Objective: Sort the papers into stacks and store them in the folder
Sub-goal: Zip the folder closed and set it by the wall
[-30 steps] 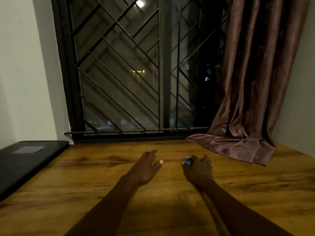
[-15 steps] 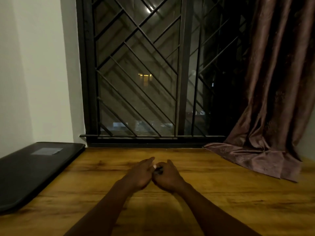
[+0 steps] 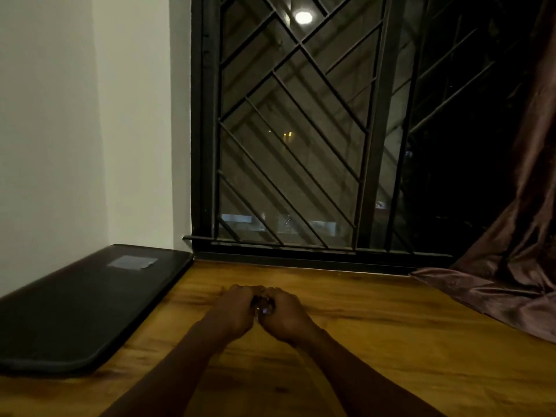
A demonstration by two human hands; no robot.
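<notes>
Together, left hand and right hand curl around a small object.

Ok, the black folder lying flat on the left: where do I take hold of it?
Likely the right long edge of the black folder, from the table side: it lies flat, left side against the wall, so that edge is free. The left hand and right hand hold a small object.

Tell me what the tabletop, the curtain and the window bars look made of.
Tabletop: wood or wood-look laminate, smooth, with brown grain streaks.
Curtain: satin-like fabric, brownish, with glossy folds.
Window bars: likely dark painted metal, thin straight rods.
</notes>
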